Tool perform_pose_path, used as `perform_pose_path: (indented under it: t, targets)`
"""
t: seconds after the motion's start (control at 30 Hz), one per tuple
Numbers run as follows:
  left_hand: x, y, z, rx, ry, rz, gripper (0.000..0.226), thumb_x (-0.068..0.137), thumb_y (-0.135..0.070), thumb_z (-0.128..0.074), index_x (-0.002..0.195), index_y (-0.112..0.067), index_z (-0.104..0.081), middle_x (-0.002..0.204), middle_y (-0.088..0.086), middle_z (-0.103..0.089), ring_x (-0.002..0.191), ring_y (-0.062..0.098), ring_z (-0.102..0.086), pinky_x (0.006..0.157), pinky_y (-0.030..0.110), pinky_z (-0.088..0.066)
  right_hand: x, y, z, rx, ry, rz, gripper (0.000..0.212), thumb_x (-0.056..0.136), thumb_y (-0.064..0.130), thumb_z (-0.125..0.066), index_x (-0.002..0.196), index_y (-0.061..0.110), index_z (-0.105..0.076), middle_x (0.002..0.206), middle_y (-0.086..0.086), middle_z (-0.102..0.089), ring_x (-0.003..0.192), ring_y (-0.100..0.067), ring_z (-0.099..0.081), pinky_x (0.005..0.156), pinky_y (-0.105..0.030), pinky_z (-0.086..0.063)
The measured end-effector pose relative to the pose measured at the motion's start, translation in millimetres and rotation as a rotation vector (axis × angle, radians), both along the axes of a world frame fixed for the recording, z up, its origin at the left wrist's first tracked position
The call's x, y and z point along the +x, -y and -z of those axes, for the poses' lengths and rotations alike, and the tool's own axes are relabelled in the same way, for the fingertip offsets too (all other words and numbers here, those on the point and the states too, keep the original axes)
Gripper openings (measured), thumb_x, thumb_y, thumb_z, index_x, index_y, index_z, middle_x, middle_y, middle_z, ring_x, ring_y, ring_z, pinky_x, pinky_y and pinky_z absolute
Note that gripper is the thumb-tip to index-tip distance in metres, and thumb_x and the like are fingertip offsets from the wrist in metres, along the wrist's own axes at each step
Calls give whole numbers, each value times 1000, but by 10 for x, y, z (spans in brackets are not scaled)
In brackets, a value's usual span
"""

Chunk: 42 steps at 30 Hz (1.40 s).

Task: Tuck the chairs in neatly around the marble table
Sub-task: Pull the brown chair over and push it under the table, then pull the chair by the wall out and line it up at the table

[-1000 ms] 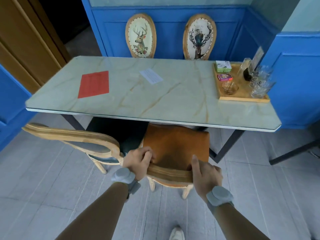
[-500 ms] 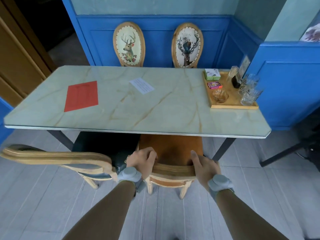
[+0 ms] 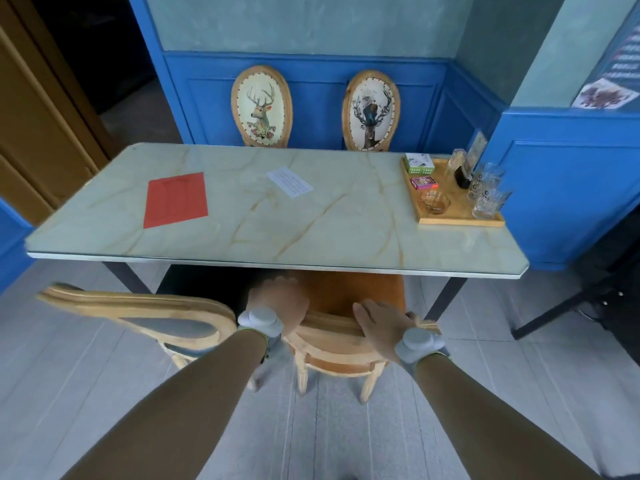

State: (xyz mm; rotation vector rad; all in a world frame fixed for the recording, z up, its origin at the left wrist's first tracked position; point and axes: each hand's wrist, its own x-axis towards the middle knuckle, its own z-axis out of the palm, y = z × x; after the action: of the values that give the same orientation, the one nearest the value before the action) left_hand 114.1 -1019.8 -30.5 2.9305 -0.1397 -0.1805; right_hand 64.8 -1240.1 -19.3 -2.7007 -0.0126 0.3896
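We have a single head-worn wide-angle view, looking forward and down across the marble table (image 3: 277, 216) from its near long edge, close above it.

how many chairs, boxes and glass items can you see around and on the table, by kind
chairs: 4 (orange-seat chair, grey-back chair, two deer-print backs)
small boxes on the tray: 2 (green, pink)
clear glasses: 2
glass ashtray: 1
total: 9

Marble table (image 3: 346, 233) bears red sheet (image 3: 176, 199), note (image 3: 290, 181), tray (image 3: 460, 220).
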Motion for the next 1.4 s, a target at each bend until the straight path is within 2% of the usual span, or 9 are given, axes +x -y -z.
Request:
perform_pose_path:
  t: [0.1, 0.3, 0.47, 0.57, 0.73, 0.93, 1.0, 1.13, 1.4]
  targets:
    - [-115, -372, -184, 33, 49, -56, 43, 90, -49, -30, 119, -27, -53, 118, -1, -57, 110, 24, -52, 89, 41, -37, 102, -333, -100, 59, 28, -42, 41, 96, 56, -17, 98, 34, -51, 99, 4, -53, 95, -24, -52, 85, -46, -32]
    - [-646, -1155, -491, 88, 167, -249, 35, 88, -44, -39, 113, -26, -57, 114, -3, -59, 111, 24, -55, 89, 39, -39, 299, -1133, -259, 87, 86, -291, 32, 99, 42, -32, 118, 28, -53, 121, -7, -53, 112, -34, -52, 83, -43, -36]
    - [-1162, -2024, -632, 118, 162, -404, 34, 89, -41, -41, 114, -25, -57, 119, -1, -60, 115, 25, -53, 91, 39, -36, 225, -2045, -363, 126, 117, -351, 44, 98, 46, -33, 137, 27, -44, 140, -8, -49, 128, -32, -45, 106, -54, -34]
    - [-1534, -2665, -726, 158, 138, -529, 41, 90, -46, -38, 122, -25, -53, 125, 1, -59, 117, 27, -52, 95, 41, -37, 44, -2727, -529, 79, 159, -449, 49, 98, 47, -30, 144, 32, -35, 149, -2, -40, 137, -29, -34, 110, -62, -23]
    - [-2077, -3481, -851, 217, 143, -612, 54, 89, -54, -30, 131, -25, -48, 133, 0, -55, 121, 24, -51, 97, 42, -37, -263, -3717, -789, 22, 232, -550, 46, 97, 46, -26, 142, 37, -32, 151, 7, -33, 140, -23, -22, 107, -66, -21]
    - [-2578, -4417, -976, 221, 119, -767, 59, 90, -58, -30, 133, -21, -44, 135, 3, -53, 123, 26, -49, 98, 42, -37, -530, -4897, -855, 24, 304, -697, 47, 97, 43, -35, 142, 29, -37, 149, -6, -36, 137, -32, -27, 110, -51, -25]
    - [-2678, -4725, -985, 222, 122, -814, 60, 90, -58, -29, 133, -21, -45, 136, 3, -52, 124, 26, -48, 99, 42, -36, -534, -5292, -843, 36, 274, -743, 52, 96, 45, -38, 145, 26, -34, 150, -10, -34, 139, -33, -24, 113, -52, -26]
    - [-2735, -5314, -912, 215, 125, -895, 60, 91, -59, -23, 130, -22, -51, 133, 3, -55, 122, 26, -50, 99, 42, -36, -464, -6032, -764, 40, 221, -803, 57, 94, 51, -36, 147, 31, -29, 156, -8, -24, 142, -32, -17, 112, -57, -25]
    - [-2282, -6816, -637, 255, 70, -966, 60, 90, -59, -22, 124, -22, -54, 127, 2, -58, 118, 25, -52, 96, 43, -36, 152, -7680, -436, 38, 179, -878, 58, 93, 53, -31, 147, 33, -25, 157, -3, -21, 143, -27, -16, 104, -59, -25]
